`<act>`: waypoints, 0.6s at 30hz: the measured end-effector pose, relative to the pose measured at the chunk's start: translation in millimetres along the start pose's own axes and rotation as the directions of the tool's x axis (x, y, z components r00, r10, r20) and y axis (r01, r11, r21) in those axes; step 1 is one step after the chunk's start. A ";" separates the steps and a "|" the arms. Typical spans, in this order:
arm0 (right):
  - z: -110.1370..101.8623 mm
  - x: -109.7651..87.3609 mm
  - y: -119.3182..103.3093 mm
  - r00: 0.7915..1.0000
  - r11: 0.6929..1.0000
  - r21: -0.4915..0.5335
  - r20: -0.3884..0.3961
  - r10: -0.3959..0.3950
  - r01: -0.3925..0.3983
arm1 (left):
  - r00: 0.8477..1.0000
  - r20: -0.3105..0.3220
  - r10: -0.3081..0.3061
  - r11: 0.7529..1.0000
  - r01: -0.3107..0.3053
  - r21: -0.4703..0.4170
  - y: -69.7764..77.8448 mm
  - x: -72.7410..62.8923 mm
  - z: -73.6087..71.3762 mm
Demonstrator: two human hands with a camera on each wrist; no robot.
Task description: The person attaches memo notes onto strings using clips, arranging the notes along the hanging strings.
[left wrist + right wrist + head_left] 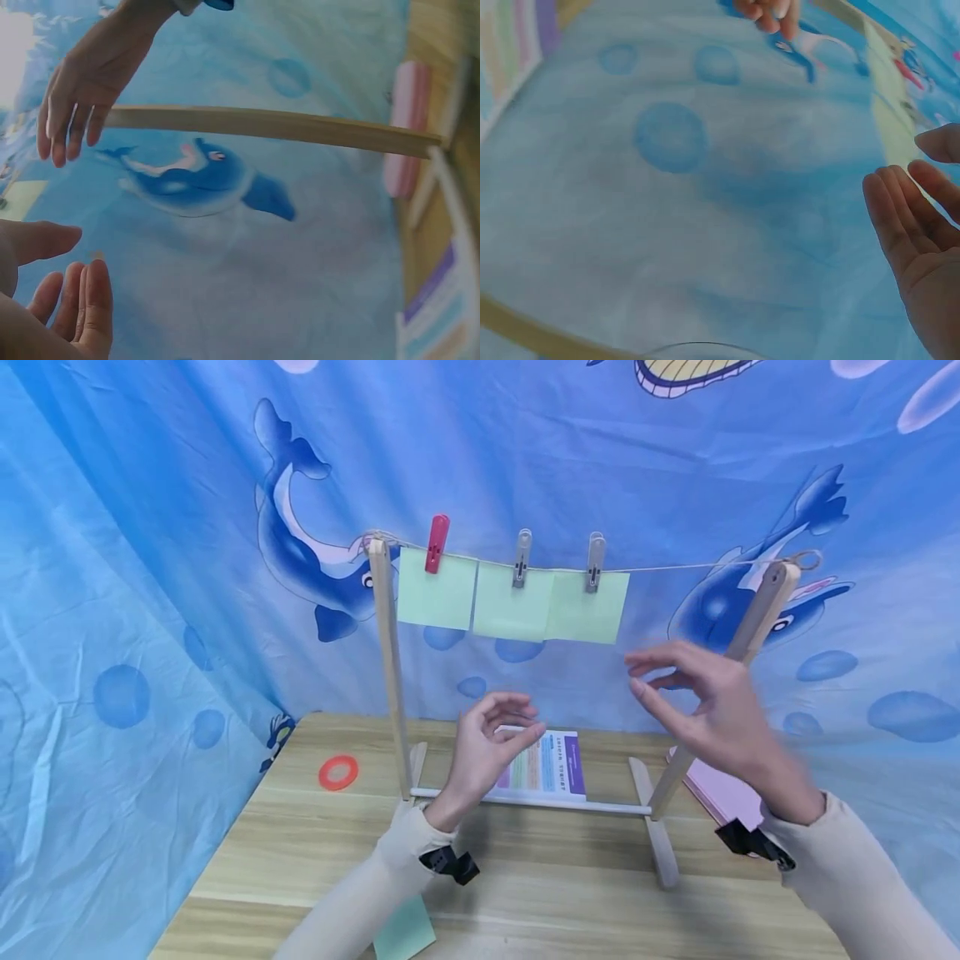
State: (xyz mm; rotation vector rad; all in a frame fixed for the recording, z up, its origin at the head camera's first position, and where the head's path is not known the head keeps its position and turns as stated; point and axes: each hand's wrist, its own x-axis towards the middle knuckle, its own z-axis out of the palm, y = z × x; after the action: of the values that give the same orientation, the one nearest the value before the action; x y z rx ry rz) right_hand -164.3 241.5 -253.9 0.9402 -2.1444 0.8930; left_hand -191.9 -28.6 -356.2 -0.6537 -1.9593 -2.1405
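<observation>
Three light green paper squares hang side by side from a string (pixel 682 567) in the head view. A red clothespin (pixel 437 543) clips the left paper (pixel 437 602). Two grey clothespins clip the middle paper (pixel 510 614) and the right paper (pixel 588 618). Below the papers, my left hand (pixel 487 747) hovers with relaxed, slightly bent fingers, holding nothing. To the lower right of the right paper, my right hand (pixel 708 714) is raised, thumb and fingers apart, with nothing between them. The right wrist view also shows this right hand (pixel 930 232) near a green paper's edge.
The string runs between a left wooden post (pixel 390 677) and a right wooden post (pixel 757 606), joined low by a white bar (pixel 600 807). A printed card (pixel 566 764), a pink box-like item (pixel 716 789), a red ring (pixel 325 774) and green paper (pixel 405 931) lie on the table.
</observation>
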 end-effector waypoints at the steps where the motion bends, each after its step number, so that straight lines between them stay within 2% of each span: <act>1: 2.7 -5.6 2.2 1.000 1.000 -0.011 0.023 0.020 -0.020 | 1.000 0.008 -0.017 1.000 0.017 0.017 -2.8 -4.9 -1.5; 7: 19.1 -31.0 11.3 0.975 0.988 -0.068 0.162 0.151 -0.141 | 0.993 0.026 -0.118 0.988 0.114 0.107 -22.1 -33.0 -13.7; 12: 30.4 -58.3 19.3 0.955 0.981 -0.016 0.227 0.189 -0.191 | 0.976 0.080 -0.204 0.964 0.186 0.188 -42.2 -58.5 -27.3; 15: 38.0 -79.1 24.7 0.941 0.974 0.009 0.264 0.214 -0.224 | 0.963 0.112 -0.244 0.943 0.209 0.258 -51.8 -73.4 -40.5; 18: 43.2 -100.7 27.7 0.918 0.964 -0.008 0.303 0.254 -0.264 | 0.955 0.140 -0.262 0.919 0.202 0.339 -59.3 -87.2 -55.6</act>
State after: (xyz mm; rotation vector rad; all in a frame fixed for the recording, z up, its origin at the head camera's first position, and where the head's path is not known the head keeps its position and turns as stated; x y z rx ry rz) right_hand -142.2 259.5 -363.2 0.8652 -2.5701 0.9635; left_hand -149.8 -90.2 -449.2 -0.6000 -2.5300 -1.8631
